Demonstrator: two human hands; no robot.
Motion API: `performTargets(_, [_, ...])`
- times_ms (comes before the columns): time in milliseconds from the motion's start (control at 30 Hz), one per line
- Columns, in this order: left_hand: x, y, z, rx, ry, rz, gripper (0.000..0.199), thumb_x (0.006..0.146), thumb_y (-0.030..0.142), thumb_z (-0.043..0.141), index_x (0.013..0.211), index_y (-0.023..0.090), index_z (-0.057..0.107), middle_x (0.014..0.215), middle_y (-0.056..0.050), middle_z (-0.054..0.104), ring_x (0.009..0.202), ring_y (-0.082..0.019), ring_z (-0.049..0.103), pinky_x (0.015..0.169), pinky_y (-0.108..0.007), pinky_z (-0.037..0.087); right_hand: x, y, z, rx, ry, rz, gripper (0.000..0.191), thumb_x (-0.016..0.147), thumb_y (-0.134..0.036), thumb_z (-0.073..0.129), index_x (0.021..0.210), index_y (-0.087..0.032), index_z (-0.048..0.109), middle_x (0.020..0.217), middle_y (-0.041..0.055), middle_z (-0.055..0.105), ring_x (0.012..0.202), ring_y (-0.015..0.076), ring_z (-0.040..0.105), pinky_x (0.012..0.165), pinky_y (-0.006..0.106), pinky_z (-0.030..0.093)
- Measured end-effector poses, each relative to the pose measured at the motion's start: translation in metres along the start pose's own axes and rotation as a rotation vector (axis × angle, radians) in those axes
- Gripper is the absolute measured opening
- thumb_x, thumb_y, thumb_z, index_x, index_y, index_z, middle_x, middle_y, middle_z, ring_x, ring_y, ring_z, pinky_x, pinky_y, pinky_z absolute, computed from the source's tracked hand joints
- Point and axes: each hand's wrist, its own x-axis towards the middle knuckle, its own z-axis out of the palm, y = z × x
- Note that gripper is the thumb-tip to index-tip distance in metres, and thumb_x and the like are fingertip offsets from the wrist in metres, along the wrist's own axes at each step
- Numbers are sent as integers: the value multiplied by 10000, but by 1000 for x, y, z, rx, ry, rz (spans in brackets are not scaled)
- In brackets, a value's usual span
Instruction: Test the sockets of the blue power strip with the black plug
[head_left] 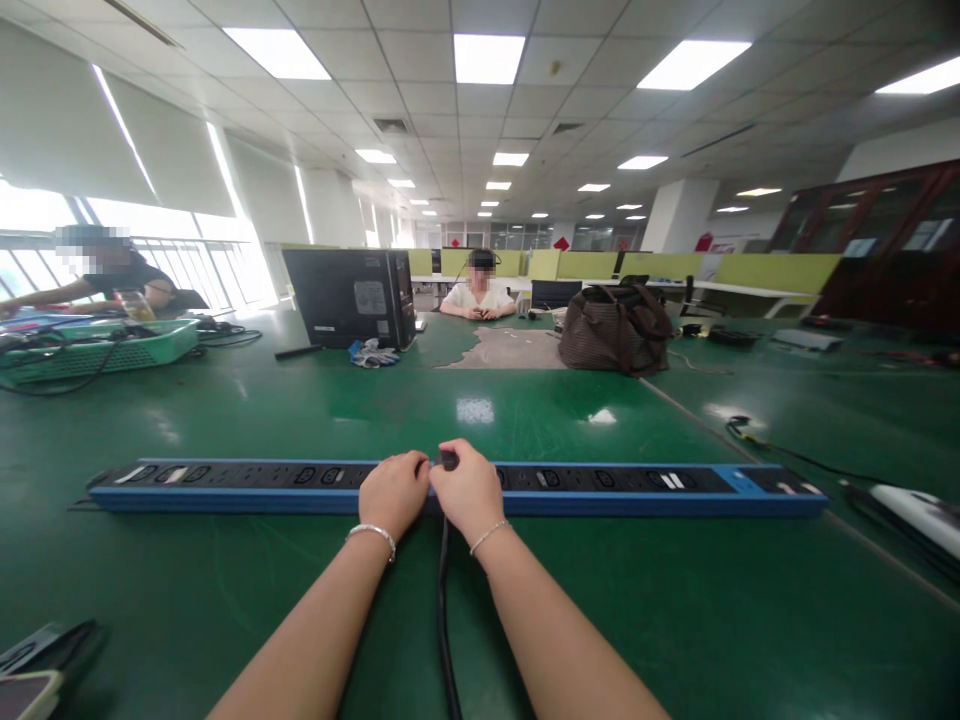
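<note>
Head-worn camera: above the near side of the table [600, 415], close-range, facing forward and down toward the far edge.

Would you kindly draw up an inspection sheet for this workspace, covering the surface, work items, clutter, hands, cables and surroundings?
Surface: green tabletop, glossy with light reflections; greyish patch toward the far side.
Work items: long blue-and-black power strip lying crosswise; dark plug at its middle, seating hidden.
Clutter: green basket at left; black computer case and brown bag farther back.
Hands: right hand holds the plug; left hand is at the strip beside it, fingertips hidden.
Cables: black cord runs from between the hands toward the near edge.
Surroundings: one person across the table, another at far left; yellow-green partitions behind.
</note>
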Motion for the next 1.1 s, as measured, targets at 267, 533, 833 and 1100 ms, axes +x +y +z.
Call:
performTargets(267, [2,0,3,9,31,-17,334,844,373,345,921,261,649,909,-22,694,851,-191,614,734,-295,432,27,66,-77,54,51,35,338,728,-312,469,1021,-208,602,705,-3,638,573,123,553,566,229,413])
performTargets(533, [3,-1,4,23,19,-34,338,842,374,346,953,264,646,939,-20,694,888,-187,612,758,-284,434,30,94,-93,-44,-114,42,280,690,-275,496,913,-176,634,622,-11,612,519,107,507,534,221,372])
performTargets(833, [2,-1,6,21,34,-16,338,844,368,341,934,260,649,920,-17,695,877,-193,614,756,-293,437,19,71,-85,-414,-104,-26,258,731,-280,460,945,-247,602,833,21,669,723,162,590,625,252,382])
performTargets(1100, [3,-1,5,10,24,-36,341,840,379,351,942,255,652,918,-27,692,870,-190,615,750,-286,440,12,55,-79,-606,-143,-13,274,789,-271,411,1009,-245,571,854,61,670,800,210,620,645,290,383])
